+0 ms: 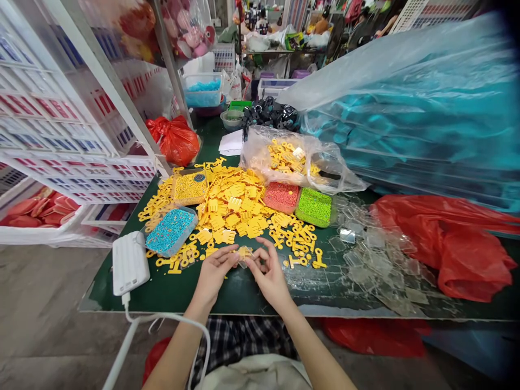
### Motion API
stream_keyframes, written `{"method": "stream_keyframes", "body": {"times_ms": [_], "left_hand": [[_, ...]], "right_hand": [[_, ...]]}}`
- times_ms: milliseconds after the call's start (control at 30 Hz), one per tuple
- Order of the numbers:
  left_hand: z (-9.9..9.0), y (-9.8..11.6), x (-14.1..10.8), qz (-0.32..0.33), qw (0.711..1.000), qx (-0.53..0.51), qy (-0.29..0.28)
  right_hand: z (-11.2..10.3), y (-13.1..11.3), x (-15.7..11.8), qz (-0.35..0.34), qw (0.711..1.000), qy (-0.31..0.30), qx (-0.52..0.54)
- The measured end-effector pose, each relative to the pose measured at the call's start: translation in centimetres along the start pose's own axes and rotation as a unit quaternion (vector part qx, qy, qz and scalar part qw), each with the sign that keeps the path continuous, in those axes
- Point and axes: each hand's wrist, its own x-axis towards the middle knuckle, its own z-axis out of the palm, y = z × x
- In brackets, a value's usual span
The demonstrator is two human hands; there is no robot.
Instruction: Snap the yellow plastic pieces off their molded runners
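Between the fingertips of my left hand [215,270] and my right hand [268,271] is a small yellow plastic part with a clear plastic piece [245,252]. Both hands pinch it just above the table's front area. Beyond my fingers lies a heap of flat yellow plastic parts [233,203], with yellow ring-ended parts [298,241] scattered at its right. Around the heap stand tubs of small beads: blue [170,230], yellow [190,188], red [281,196] and green [314,207]. Loose clear plastic pieces [376,257] are spread to the right of my hands.
A white power bank [130,264] with a cable sits at the left table edge. Behind the heap is a plastic bag of yellow parts [288,157]. Red bags [455,244] and a large bag of teal pieces [418,119] fill the right. White crates [77,173] stand left.
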Motion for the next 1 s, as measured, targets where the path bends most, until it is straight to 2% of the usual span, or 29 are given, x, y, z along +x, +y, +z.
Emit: {"method": "stream_keyframes", "body": {"times_ms": [100, 167, 233, 300, 367, 500, 633, 700, 800, 1000], "left_hand": [[-1.4, 0.9, 0.1, -0.002, 1.0, 0.005, 0.01], [-2.4, 1.7, 0.3, 0.049, 0.997, 0.056, 0.005], [-3.1, 2.4, 0.5, 0.116, 0.981, 0.147, -0.05], [-3.3, 2.7, 0.8, 0.178, 0.942, 0.256, -0.126], [-3.2, 2.8, 1.1, 0.228, 0.89, 0.356, -0.171], [-2.5, 2.4, 1.9, 0.292, 0.803, 0.487, -0.18], [-2.2, 2.1, 2.6, 0.318, 0.749, 0.557, -0.168], [-2.3, 1.9, 3.1, 0.321, 0.733, 0.577, -0.163], [-2.4, 1.5, 3.7, 0.321, 0.724, 0.59, -0.16], [-2.3, 1.2, 4.2, 0.318, 0.72, 0.596, -0.161]], "right_hand": [[-0.4, -0.6, 0.1, -0.029, 0.998, -0.033, -0.051], [-0.9, -0.8, 0.4, -0.028, 0.995, -0.061, -0.074], [-1.3, -0.8, 0.8, -0.027, 0.991, -0.085, -0.101], [-1.7, -0.7, 1.2, -0.031, 0.986, -0.108, -0.125], [-2.0, -0.7, 1.5, -0.039, 0.98, -0.133, -0.142], [-2.8, -0.9, 1.8, -0.06, 0.96, -0.161, -0.221], [-3.9, -1.2, 2.1, -0.143, 0.9, -0.146, -0.386], [-4.4, -1.0, 2.2, -0.168, 0.87, -0.148, -0.44], [-4.7, -0.5, 2.4, -0.186, 0.845, -0.137, -0.482], [-4.8, 0.2, 2.6, -0.197, 0.835, -0.121, -0.5]]}}
